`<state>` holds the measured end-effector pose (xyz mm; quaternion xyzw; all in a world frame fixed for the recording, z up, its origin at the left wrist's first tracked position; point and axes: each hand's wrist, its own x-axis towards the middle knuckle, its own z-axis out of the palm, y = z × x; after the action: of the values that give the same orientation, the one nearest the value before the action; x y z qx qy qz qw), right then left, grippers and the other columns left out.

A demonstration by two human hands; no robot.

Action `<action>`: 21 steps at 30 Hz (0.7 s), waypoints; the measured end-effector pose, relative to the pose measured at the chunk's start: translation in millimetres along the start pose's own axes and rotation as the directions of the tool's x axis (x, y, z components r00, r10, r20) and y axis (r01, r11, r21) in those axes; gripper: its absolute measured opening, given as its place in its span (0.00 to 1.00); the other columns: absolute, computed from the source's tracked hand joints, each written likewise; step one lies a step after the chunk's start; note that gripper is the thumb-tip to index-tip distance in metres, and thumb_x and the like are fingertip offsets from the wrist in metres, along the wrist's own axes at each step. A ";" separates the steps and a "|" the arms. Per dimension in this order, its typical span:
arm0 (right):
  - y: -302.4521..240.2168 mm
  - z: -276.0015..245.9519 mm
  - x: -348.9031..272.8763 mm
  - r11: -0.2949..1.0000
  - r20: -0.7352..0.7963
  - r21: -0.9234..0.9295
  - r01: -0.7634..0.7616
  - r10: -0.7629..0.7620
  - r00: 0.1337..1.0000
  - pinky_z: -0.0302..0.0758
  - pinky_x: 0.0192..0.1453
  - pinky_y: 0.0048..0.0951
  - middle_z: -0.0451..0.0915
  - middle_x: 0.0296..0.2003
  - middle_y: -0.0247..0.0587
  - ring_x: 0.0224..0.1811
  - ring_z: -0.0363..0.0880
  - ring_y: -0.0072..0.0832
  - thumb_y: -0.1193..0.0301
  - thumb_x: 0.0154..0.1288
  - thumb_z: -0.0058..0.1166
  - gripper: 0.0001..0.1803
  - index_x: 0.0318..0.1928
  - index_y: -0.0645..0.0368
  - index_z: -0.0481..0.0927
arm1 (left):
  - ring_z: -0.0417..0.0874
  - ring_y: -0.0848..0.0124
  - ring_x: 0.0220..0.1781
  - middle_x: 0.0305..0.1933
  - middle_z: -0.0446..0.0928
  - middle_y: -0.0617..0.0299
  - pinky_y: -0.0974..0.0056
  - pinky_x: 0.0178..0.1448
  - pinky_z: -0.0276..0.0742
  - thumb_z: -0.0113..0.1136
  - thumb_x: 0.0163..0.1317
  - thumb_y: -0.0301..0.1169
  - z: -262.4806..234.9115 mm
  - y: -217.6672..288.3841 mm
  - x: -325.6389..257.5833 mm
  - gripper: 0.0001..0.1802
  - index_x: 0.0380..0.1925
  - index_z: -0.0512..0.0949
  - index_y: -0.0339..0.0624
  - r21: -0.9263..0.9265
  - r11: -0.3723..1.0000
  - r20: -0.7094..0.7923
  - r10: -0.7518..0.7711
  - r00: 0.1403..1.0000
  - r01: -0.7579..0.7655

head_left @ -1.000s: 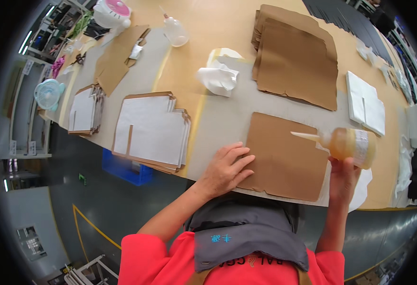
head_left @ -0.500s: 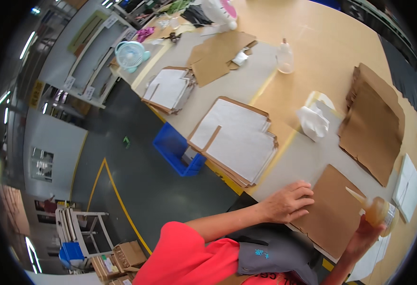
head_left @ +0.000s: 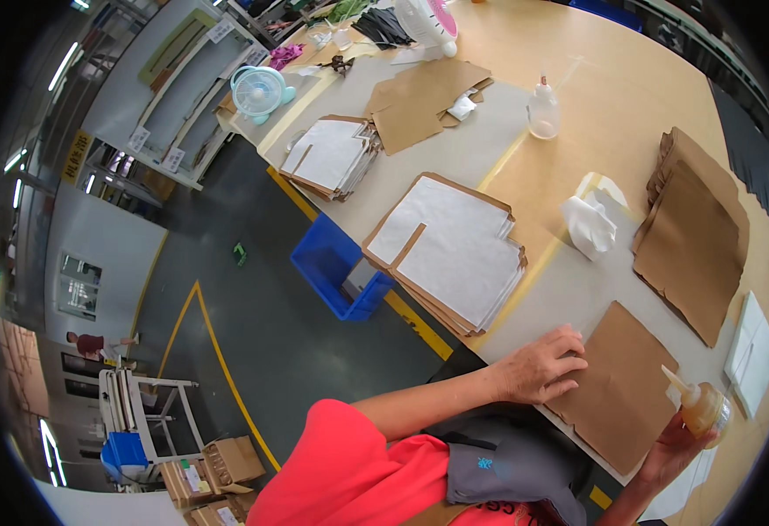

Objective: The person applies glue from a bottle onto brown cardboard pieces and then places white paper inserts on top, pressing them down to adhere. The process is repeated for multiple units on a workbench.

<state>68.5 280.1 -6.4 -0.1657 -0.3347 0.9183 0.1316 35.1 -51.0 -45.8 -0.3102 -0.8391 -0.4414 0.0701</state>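
A brown kraft paper sheet [head_left: 621, 394] lies flat at the near edge of the table. My left hand [head_left: 541, 366] rests at its left edge, fingers spread and slightly bent, gripping nothing. At the sheet's right side, my right hand [head_left: 674, 449] is closed around a squeeze bottle [head_left: 707, 415] of amber liquid. Its pale pointed nozzle tilts up and to the left, near the sheet's right edge. White sheets [head_left: 676, 493] show partly behind the right hand and wrist.
Brown sheets [head_left: 696, 250] are piled at the right, beside a white folded piece [head_left: 750, 355]. Crumpled white tissue [head_left: 589, 226], a clear bottle [head_left: 543, 114] and white-topped stacks [head_left: 446, 241] stand farther off. A blue bin [head_left: 336, 272] is beside the table; a fan [head_left: 260, 90] is far left.
The bottle in my right hand has shifted nearer to me, its nozzle moving right toward the sheet's edge. My left hand stays at the sheet's left edge. The view has shifted slightly.
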 end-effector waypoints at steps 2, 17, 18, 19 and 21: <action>-5.5 -11.5 -0.5 1.000 0.056 0.000 -0.021 0.021 0.998 0.81 0.67 0.41 0.79 0.63 0.41 0.62 0.81 0.33 0.49 0.71 0.61 0.36 0.70 0.54 0.69 | 0.69 0.49 0.70 0.56 0.73 0.54 0.45 0.77 0.66 0.70 0.61 0.32 0.0 0.6 -1.8 0.18 0.50 0.80 0.40 -0.009 1.000 0.000 -0.004 1.000 0.004; -2.1 -2.4 -14.4 0.999 0.057 0.035 0.016 -0.018 0.998 0.84 0.64 0.36 0.76 0.66 0.43 0.61 0.83 0.34 0.48 0.71 0.60 0.37 0.71 0.55 0.68 | 0.70 0.49 0.70 0.55 0.74 0.54 0.43 0.79 0.64 0.70 0.61 0.32 0.6 0.0 -0.8 0.17 0.49 0.82 0.40 0.007 1.000 0.003 0.005 1.000 -0.005; -1.4 -1.0 -15.6 0.999 0.050 0.039 0.021 -0.023 0.998 0.84 0.64 0.36 0.76 0.67 0.44 0.61 0.83 0.35 0.48 0.72 0.59 0.37 0.72 0.54 0.67 | 0.70 0.49 0.69 0.54 0.75 0.54 0.43 0.78 0.64 0.71 0.61 0.32 -0.9 0.4 -0.2 0.17 0.49 0.82 0.40 0.017 1.000 0.002 0.005 1.000 -0.005; -1.7 0.6 -16.5 0.999 0.045 0.048 0.024 -0.026 0.999 0.84 0.63 0.35 0.77 0.66 0.43 0.60 0.83 0.34 0.48 0.71 0.60 0.37 0.71 0.54 0.68 | 0.70 0.49 0.69 0.54 0.75 0.54 0.43 0.78 0.64 0.71 0.61 0.32 -1.4 0.6 1.0 0.17 0.49 0.82 0.39 0.019 1.000 0.007 0.006 1.000 -0.007; -2.6 1.9 -19.1 0.998 0.034 0.064 0.019 -0.021 0.999 0.85 0.61 0.34 0.78 0.64 0.40 0.59 0.83 0.32 0.48 0.70 0.61 0.36 0.70 0.55 0.69 | 0.71 0.50 0.69 0.55 0.75 0.54 0.43 0.78 0.65 0.71 0.61 0.32 -1.7 1.4 1.5 0.18 0.49 0.82 0.39 0.023 1.000 0.014 -0.001 1.000 0.000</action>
<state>85.4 274.2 0.8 -0.1421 -0.3093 0.9298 0.1403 34.4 -51.0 -43.2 -0.3121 -0.8448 -0.4294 0.0677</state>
